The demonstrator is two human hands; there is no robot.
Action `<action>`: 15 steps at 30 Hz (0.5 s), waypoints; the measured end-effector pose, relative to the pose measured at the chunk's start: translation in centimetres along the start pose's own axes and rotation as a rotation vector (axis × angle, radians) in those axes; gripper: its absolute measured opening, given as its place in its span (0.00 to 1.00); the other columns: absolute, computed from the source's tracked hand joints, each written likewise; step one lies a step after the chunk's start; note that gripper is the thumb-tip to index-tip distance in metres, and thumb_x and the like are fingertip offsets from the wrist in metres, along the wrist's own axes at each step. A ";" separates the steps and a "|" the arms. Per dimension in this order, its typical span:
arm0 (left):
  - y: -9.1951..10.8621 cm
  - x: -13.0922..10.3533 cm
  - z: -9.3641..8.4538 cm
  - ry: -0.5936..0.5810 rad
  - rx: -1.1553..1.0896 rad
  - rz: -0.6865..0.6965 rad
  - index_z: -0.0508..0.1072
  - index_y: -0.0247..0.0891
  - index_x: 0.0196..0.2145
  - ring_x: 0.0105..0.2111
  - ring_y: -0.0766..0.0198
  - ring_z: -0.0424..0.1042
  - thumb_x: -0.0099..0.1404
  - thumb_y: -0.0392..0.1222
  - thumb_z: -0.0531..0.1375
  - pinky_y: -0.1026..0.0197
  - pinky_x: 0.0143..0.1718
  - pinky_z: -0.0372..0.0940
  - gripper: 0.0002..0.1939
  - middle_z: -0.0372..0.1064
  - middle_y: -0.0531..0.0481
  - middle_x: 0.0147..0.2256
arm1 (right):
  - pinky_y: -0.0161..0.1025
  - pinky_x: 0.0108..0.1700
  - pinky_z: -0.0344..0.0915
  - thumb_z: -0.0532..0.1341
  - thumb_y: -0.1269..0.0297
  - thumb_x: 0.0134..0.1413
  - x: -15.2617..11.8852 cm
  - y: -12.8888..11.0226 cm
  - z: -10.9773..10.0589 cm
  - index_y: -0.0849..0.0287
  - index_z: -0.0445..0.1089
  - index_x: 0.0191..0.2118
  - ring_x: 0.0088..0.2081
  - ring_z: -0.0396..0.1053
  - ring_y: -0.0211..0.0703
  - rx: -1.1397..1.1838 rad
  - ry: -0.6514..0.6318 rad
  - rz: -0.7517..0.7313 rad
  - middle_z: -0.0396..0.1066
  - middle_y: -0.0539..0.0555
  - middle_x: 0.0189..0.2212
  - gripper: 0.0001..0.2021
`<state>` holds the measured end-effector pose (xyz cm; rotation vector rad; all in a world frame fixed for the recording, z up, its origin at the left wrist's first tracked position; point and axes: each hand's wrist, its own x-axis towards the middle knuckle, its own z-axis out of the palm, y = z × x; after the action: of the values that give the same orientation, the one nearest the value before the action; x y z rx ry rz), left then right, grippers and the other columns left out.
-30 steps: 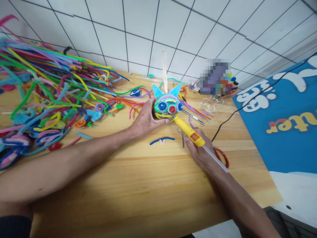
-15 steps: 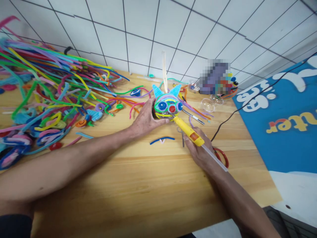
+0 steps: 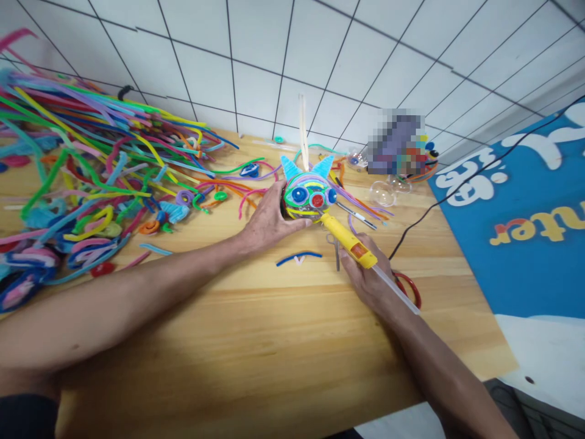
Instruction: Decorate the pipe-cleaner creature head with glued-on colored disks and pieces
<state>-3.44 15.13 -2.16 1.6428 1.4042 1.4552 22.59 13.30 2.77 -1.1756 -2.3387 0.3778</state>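
My left hand (image 3: 269, 221) is wrapped round the left side of a colourful pipe-cleaner head (image 3: 307, 180) with light-blue pointed ears, blue eyes and a red nose. In my right hand (image 3: 372, 277) is a yellow glue gun (image 3: 346, 236), a clear glue stick coming out of its back end. The gun's nozzle is at the lower edge of the head, below the red nose. On the table below the head lie a curved blue strip (image 3: 299, 255) and a small pink V-shaped piece (image 3: 299, 261). Small scissors (image 3: 337, 253) lie beside the gun.
Piles of coloured pipe cleaners (image 3: 91, 140) cover the left of the wooden table (image 3: 256, 353). Red-handled scissors (image 3: 414, 289) lie by my right wrist. Clear plastic balls (image 3: 382, 194) and a pixelated object (image 3: 395, 143) are at the back right. A black cable (image 3: 423, 216) crosses a blue board (image 3: 516, 268).
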 end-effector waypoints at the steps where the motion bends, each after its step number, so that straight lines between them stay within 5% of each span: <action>1: 0.0 0.0 0.0 0.002 0.009 -0.002 0.62 0.41 0.60 0.56 0.45 0.73 0.54 0.57 0.75 0.41 0.58 0.70 0.43 0.71 0.39 0.55 | 0.43 0.40 0.71 0.58 0.62 0.68 0.0 -0.1 0.0 0.51 0.67 0.45 0.38 0.75 0.48 0.001 -0.001 0.006 0.73 0.53 0.37 0.04; 15: 0.0 0.0 0.2 -0.002 -0.026 -0.013 0.62 0.41 0.61 0.57 0.45 0.72 0.55 0.55 0.75 0.41 0.59 0.70 0.43 0.71 0.39 0.56 | 0.45 0.41 0.72 0.59 0.62 0.67 0.0 -0.1 0.1 0.51 0.67 0.46 0.40 0.75 0.51 0.000 0.004 0.014 0.75 0.54 0.39 0.05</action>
<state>-3.28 15.17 -2.17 1.6155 1.3867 1.4577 22.46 13.24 2.78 -1.1917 -2.3283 0.3804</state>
